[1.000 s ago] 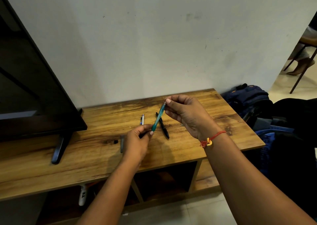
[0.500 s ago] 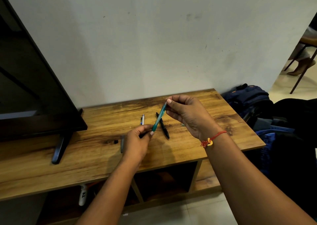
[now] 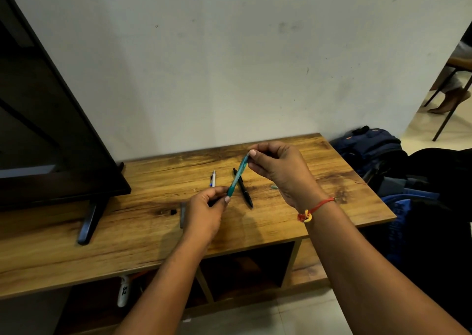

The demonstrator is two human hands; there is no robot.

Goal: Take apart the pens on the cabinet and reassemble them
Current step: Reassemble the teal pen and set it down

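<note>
pinching teal pen (image 3: 237,176) by its ends, left hand (image 3: 204,214) low, right hand (image 3: 281,171) high (any print unreadable)

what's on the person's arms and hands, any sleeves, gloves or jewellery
No sleeves or gloves show: both forearms are bare down to the left hand and right hand. The right wrist wears a thin red thread bracelet tied in a yellow-and-red knot. No watch or rings are visible.
</note>
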